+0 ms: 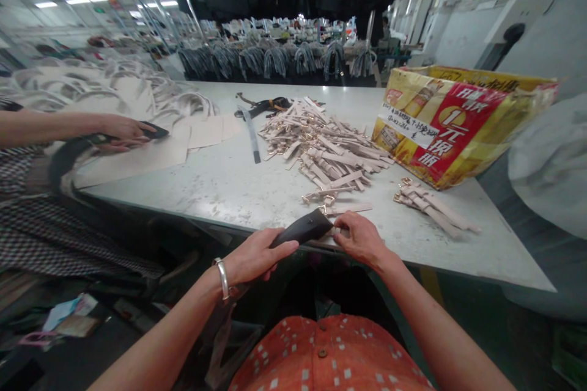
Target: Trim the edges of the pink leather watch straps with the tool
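My left hand, with a silver bangle at the wrist, is closed round a black flat-nosed hand tool. The tool points right over the table's front edge, and a hose-like part trails below the hand. Beside its tip, my right hand pinches the end of a beige buckle strap, mostly hidden by tool and fingers. Just beyond them lies another beige strap with a gold buckle. A large heap of beige buckle straps spreads behind, and a few straps lie apart on the right.
A yellow and red carton stands at the table's right. Left, a co-worker's hand holds a similar black tool over beige panels. A clear strip and dark straps lie on the white table.
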Available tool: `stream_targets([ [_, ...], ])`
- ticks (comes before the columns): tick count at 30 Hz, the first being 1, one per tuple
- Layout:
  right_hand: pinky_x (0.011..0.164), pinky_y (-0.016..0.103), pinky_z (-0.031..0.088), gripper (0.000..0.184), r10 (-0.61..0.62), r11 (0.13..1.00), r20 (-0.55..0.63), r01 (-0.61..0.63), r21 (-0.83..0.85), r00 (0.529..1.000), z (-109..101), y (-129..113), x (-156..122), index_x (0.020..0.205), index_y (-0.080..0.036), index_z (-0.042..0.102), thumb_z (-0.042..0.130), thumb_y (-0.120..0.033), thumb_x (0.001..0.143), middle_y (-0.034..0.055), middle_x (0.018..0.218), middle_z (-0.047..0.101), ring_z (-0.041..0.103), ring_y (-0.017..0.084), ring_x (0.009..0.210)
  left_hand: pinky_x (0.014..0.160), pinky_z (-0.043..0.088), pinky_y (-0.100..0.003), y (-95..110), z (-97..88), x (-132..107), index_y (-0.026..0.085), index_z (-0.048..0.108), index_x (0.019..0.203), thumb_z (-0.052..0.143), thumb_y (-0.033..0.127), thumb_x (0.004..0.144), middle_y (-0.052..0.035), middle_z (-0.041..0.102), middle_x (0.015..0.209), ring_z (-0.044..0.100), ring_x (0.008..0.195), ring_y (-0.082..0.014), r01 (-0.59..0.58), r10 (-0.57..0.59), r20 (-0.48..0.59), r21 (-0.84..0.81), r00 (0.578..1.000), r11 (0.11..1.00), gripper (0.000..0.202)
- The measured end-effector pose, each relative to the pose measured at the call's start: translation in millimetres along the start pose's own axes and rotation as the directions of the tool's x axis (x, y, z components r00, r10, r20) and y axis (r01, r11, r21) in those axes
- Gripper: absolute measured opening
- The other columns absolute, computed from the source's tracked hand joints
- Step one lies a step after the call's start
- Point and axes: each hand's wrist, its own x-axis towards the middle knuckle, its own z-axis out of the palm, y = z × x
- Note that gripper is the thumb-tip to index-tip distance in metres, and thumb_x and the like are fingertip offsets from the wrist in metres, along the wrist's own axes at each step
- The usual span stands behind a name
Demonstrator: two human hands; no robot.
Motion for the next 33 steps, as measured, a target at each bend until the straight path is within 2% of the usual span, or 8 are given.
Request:
stream_targets([
  [5, 0.069, 0.026, 0.037, 0.011, -0.081, 0.996, -0.127, 0.077, -0.037, 0.989, -4.1, 10.3, -6.6, 0.075, -0.019, 0.059, 0.054, -0.01, 0.074, 0.0023, 0.078, 0.056, 0.051, 0.015, 0.077, 0.04, 0.037, -0.021, -3.2, -3.4, -11.2, 0.017, 0.052, 0.082, 0.043, 0.063, 0.077, 0.0037, 0.053, 0.058, 0.051, 0.042, -0.0113, 0.014, -0.014, 0.01, 0.001, 1.0, 1.0, 0.046],
  [8, 0.072, 0.027, 0.039, 0.011, -0.169, 0.984, -0.104, 0.174, 0.039, 0.98, -5.2, 16.5, -14.6, 0.077, -0.02, 0.061, 0.053, -0.013, 0.078, 0.0033, 0.08, 0.057, 0.051, 0.016, 0.08, 0.041, 0.039, -0.021, -1.5, -4.1, -16.2, 0.017, 0.053, 0.083, 0.044, 0.063, 0.077, 0.0035, 0.053, 0.059, 0.051, 0.044, -0.0117, 0.015, -0.014, 0.026, -0.015, 1.0, 1.0, 0.047],
  [12, 0.075, 0.029, 0.04, 0.012, -0.218, 0.97, -0.089, 0.226, 0.091, 0.972, -5.8, 18.0, -23.0, 0.081, -0.021, 0.064, 0.053, -0.017, 0.081, 0.0044, 0.086, 0.058, 0.051, 0.016, 0.083, 0.042, 0.04, -0.021, 7.8, -4.2, -19.0, 0.018, 0.055, 0.085, 0.045, 0.061, 0.077, 0.0037, 0.053, 0.059, 0.051, 0.047, -0.0124, -0.002, 0.003, 0.049, -0.019, 0.999, 1.0, 0.045],
  [17, 0.074, 0.03, 0.038, 0.018, -0.219, 0.975, -0.046, 0.22, 0.022, 0.975, -7.1, 14.6, -23.0, 0.093, -0.023, 0.064, 0.05, -0.018, 0.084, 0.0048, 0.087, 0.057, 0.05, 0.017, 0.085, 0.044, 0.04, -0.022, 14.9, -3.8, -18.2, 0.018, 0.056, 0.082, 0.046, 0.06, 0.077, 0.0031, 0.054, 0.06, 0.051, 0.046, -0.0122, -0.015, 0.014, 0.017, 0.028, 1.0, 0.999, 0.043],
  [24, 0.073, 0.031, 0.029, 0.036, -0.232, 0.948, 0.12, 0.252, -0.196, 0.965, -12.1, 5.8, -16.4, 0.109, -0.031, 0.059, 0.05, -0.011, 0.08, 0.0036, 0.088, 0.055, 0.045, 0.018, 0.084, 0.046, 0.041, -0.022, 3.2, -5.0, -17.7, 0.018, 0.055, 0.084, 0.045, 0.059, 0.078, 0.003, 0.055, 0.061, 0.053, 0.048, -0.0126, 0.006, -0.006, -0.006, 0.007, 1.0, 1.0, 0.042],
  [27, 0.076, 0.032, 0.028, 0.035, -0.211, 0.95, 0.111, 0.23, -0.209, 0.971, -10.4, 1.4, -14.6, 0.113, -0.026, 0.055, 0.05, -0.014, 0.081, 0.0058, 0.092, 0.057, 0.046, 0.02, 0.088, 0.046, 0.04, -0.022, 1.2, -5.1, -19.5, 0.018, 0.055, 0.083, 0.045, 0.058, 0.079, 0.0032, 0.055, 0.059, 0.053, 0.047, -0.0127, 0.005, -0.005, 0.005, 0.008, 1.0, 1.0, 0.042],
  [29, 0.077, 0.032, 0.028, 0.029, -0.16, 0.967, 0.064, 0.169, -0.19, 0.985, -7.8, -0.8, -13.9, 0.111, -0.021, 0.055, 0.049, -0.018, 0.083, 0.0071, 0.092, 0.059, 0.047, 0.02, 0.088, 0.046, 0.04, -0.022, 0.3, -5.0, -20.3, 0.018, 0.055, 0.082, 0.045, 0.058, 0.079, 0.0032, 0.055, 0.059, 0.052, 0.047, -0.0126, 0.003, -0.003, 0.006, 0.009, 1.0, 1.0, 0.041],
  [33, 0.073, 0.031, 0.027, 0.01, -0.089, 0.982, 0.006, 0.089, -0.167, 0.996, -4.0, -2.4, -11.6, 0.086, -0.019, 0.059, 0.051, -0.024, 0.083, 0.0044, 0.082, 0.06, 0.049, 0.018, 0.081, 0.046, 0.041, -0.022, -3.8, -5.0, -21.1, 0.018, 0.055, 0.082, 0.045, 0.059, 0.078, 0.003, 0.056, 0.06, 0.054, 0.048, -0.0133, -0.004, 0.004, 0.007, -0.004, 1.0, 1.0, 0.042],
])
